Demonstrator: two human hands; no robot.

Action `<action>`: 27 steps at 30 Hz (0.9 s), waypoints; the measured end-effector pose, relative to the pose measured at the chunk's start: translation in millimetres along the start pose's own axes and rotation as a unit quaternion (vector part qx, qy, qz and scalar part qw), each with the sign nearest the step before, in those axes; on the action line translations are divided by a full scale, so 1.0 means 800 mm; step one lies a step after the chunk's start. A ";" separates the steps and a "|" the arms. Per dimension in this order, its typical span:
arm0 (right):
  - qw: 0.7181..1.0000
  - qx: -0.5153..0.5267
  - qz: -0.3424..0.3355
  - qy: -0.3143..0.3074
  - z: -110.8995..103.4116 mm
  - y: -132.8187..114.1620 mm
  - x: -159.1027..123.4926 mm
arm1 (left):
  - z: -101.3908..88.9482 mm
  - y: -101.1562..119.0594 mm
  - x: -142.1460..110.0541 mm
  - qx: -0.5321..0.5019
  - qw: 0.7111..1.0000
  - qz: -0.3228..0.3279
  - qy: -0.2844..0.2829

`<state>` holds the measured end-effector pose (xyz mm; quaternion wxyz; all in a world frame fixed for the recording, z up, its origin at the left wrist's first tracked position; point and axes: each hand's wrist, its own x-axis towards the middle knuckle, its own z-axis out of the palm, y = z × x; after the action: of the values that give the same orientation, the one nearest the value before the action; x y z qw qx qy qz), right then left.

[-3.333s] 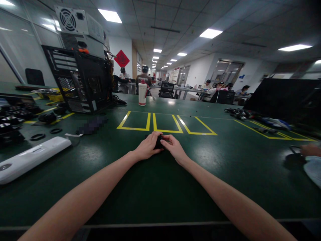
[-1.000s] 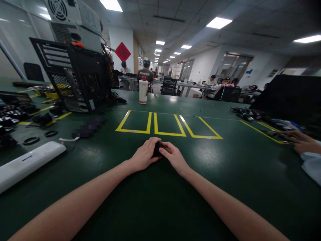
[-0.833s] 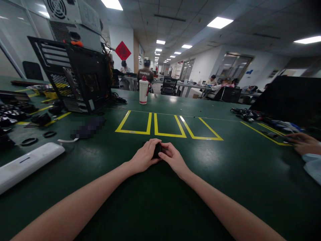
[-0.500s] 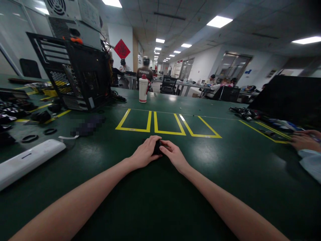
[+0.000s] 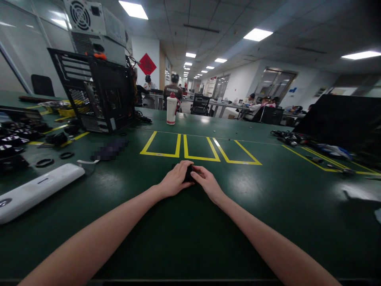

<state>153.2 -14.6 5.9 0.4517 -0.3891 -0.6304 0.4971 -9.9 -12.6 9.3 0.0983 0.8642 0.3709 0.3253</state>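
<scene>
**Still holding on**

Another person's hand, over on the right of the desk (image 5: 190,234), has just gone from view. Now only a bit of pale blue sleeve (image 5: 378,215) shows at the edge, well apart from me. My own work looks much the same, so I think that did not get in my way: the small black thing (image 5: 188,174) is still held between my two grips. It is on my side of the middle yellow tape frame (image 5: 202,159). I cannot tell if it touches the desk.

My left grip (image 5: 177,179) is curled over its top and left side. My right grip (image 5: 208,183) is narrow, with thumb and fingers at its right side. They hide most of it, so I cannot say what it is.

The white bottle (image 5: 171,110) has its red lid (image 5: 172,95) on, so I can't see what is inside. The black computer case (image 5: 119,85) has some metal parts in it, but it is too dark to name them. A grey power supply (image 5: 89,28) with a fan shows up above the case
</scene>
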 end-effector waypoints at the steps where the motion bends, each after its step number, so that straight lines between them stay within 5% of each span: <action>1: 1.000 0.001 0.000 -0.005 -0.001 -0.001 -0.002 | 0.001 0.000 0.000 0.000 1.000 0.002 0.001; 6: 0.997 0.044 -0.029 -0.048 -0.001 -0.003 -0.010 | 0.003 0.000 -0.001 0.002 1.000 0.007 0.009; 14: 0.999 0.000 -0.054 0.007 -0.001 0.008 0.000 | 0.008 -0.003 -0.001 0.004 0.999 0.027 0.026; 27: 0.998 -0.010 -0.055 -0.001 0.000 0.003 -0.004 | 0.007 -0.002 -0.003 0.006 1.000 0.023 0.020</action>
<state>154.2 -17.5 3.0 0.4736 -0.3577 -0.6567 0.4654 -9.0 -12.8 3.2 0.0782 0.8666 0.3549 0.3420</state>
